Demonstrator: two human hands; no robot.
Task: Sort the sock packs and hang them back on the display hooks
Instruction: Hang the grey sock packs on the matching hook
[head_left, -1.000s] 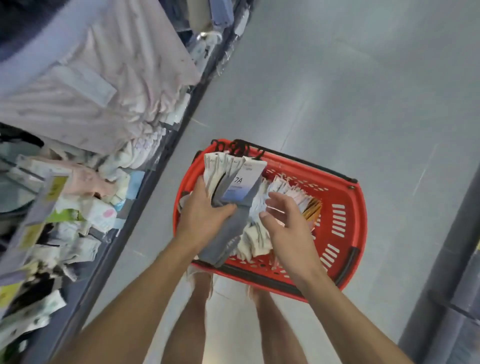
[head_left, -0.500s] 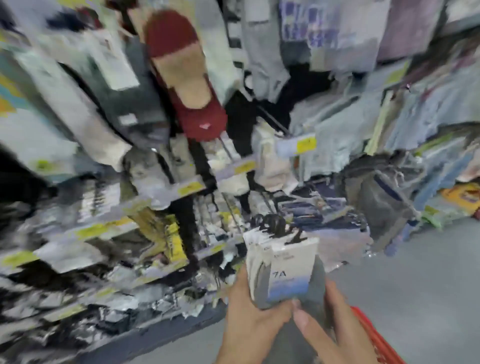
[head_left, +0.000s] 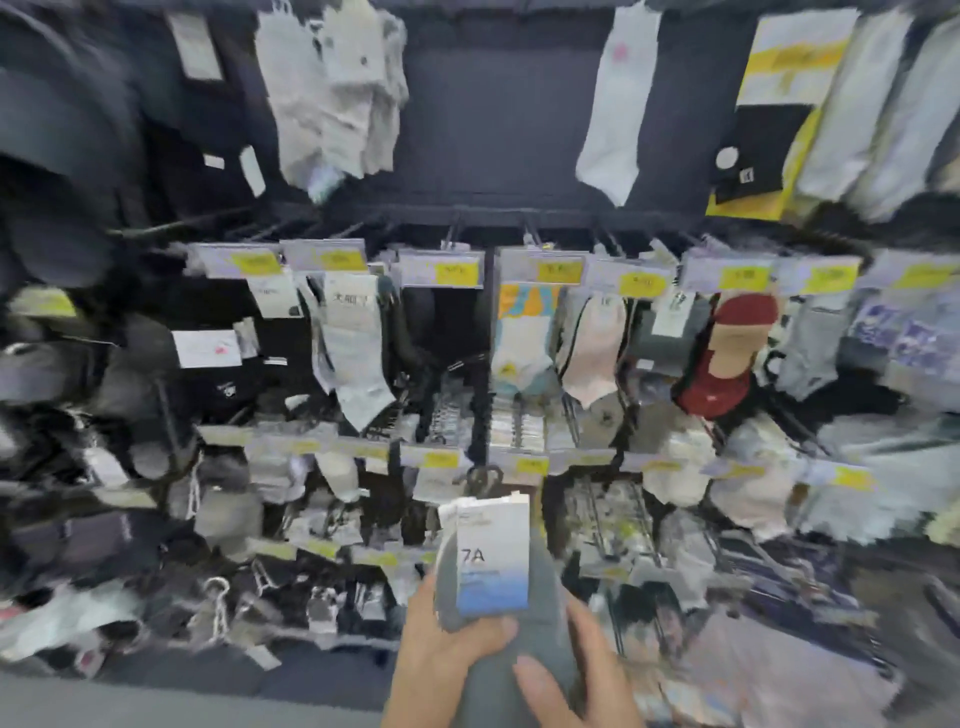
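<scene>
Head view: sock packs (head_left: 493, 561), several pressed together into one bundle, stand upright between both hands low in the middle of the picture. The left hand (head_left: 447, 660) wraps the bundle from its own side, thumb laid across the front just under the label card (head_left: 492, 582) marked 7A. The right hand (head_left: 582, 675) closes round the grey sock bodies from the other side, thumb on the front lower down. Both hands are therefore holding the bundle, neither free. This two-sided hold probably keeps the cards squared and facing the person so the label can be read against the rack.

Black plastic hangers (head_left: 483, 475) stick up from the top of the bundle, away from the hands, which leaves them free to slip onto a prong.

Beyond and above the hands the display hooks (head_left: 525, 228) run in rows, each fronted by yellow price tags (head_left: 558, 271) and mostly loaded with socks. A red and tan sock (head_left: 727, 353) hangs up and to the right of the hands, a white sock (head_left: 613, 104) higher up. Blur hides which hook carries matching 7A packs.

The packs are not yet hung; the step in hand looks like finding the right row.
</scene>
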